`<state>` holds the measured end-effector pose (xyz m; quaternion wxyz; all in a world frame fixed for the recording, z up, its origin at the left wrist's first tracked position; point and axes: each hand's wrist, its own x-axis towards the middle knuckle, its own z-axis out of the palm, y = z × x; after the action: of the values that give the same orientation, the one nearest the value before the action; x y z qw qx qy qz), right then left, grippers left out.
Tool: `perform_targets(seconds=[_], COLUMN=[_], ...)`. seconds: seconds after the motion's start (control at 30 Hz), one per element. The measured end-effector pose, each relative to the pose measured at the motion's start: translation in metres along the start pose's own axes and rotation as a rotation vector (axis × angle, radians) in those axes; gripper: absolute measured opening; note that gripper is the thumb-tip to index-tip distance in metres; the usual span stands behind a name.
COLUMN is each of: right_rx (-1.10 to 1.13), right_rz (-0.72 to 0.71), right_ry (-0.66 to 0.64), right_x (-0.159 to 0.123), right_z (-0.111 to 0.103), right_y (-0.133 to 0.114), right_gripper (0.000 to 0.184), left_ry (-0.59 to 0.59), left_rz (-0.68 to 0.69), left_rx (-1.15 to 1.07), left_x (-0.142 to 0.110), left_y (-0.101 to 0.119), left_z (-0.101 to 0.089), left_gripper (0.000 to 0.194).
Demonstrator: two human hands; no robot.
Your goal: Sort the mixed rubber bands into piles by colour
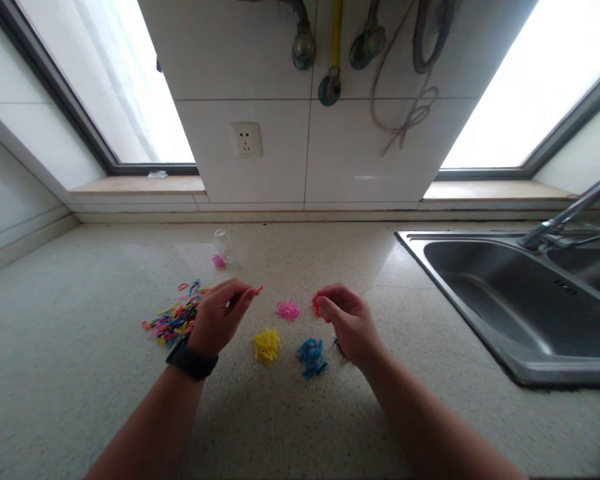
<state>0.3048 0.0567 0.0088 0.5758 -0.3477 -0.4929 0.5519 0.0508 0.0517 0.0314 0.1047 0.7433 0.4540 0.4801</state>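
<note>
Between thumb and fingertips my left hand (225,313) pinches a small red rubber band (259,290). A mixed heap of coloured rubber bands (173,323) lies beside and partly behind that hand. My right hand (347,320) is closed in a pinch, with red bands (316,307) and a bit of pink at its fingertips; whether it holds them or they lie on the counter behind is unclear. Between the hands are a pink pile (288,310), a yellow pile (267,346) and a blue pile (312,357). Something dark (338,345) shows partly under the right hand.
A clear plastic container (222,239) with something pink (219,261) by it stands at the back of the speckled counter (260,427). To the right is a steel sink (480,300) with a faucet (555,227). Pipe valves and a socket (247,139) are on the tiled wall.
</note>
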Motion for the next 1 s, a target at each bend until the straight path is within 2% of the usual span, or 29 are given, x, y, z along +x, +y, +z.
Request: perform_targets(seconds=[0.17, 0.27, 0.4, 0.53, 0.67, 0.83, 1.0], right_rx=[-0.092, -0.241, -0.567, -0.880, -1.085, -1.224, -1.204], right_rz=[-0.014, -0.024, -0.143, -0.330, -0.339, -0.343, -0.342], right_ry=[-0.005, -0.042, -0.170, -0.351, -0.454, -0.470, -0.426], right_x=[0.001, 0.001, -0.001, -0.001, -0.001, 0.000, 0.002], right_z=[0.000, 0.000, 0.001, 0.001, 0.001, 0.001, -0.003], right_y=[0.000, 0.002, 0.003, 0.001, -0.001, -0.002, -0.004], right_gripper=[0.013, 0.016, 0.012, 0.022, 0.030, 0.035, 0.029], left_ry=[0.001, -0.009, -0.025, -0.044, -0.094, -0.151, -0.194], left_rz=[-0.008, -0.017, -0.020, 0.002, 0.005, 0.017, 0.031], left_rx=[-0.002, -0.004, -0.004, 0.010, 0.032, 0.049, 0.051], left_x=[0.000, 0.000, 0.000, 0.000, 0.001, 0.002, 0.002], left_y=[-0.002, -0.002, -0.002, -0.003, -0.002, -0.002, -0.001], left_z=[0.001, 0.001, 0.002, 0.003, 0.006, 0.010, 0.011], left_gripper=[0.018, 0.019, 0.020, 0.021, 0.022, 0.023, 0.021])
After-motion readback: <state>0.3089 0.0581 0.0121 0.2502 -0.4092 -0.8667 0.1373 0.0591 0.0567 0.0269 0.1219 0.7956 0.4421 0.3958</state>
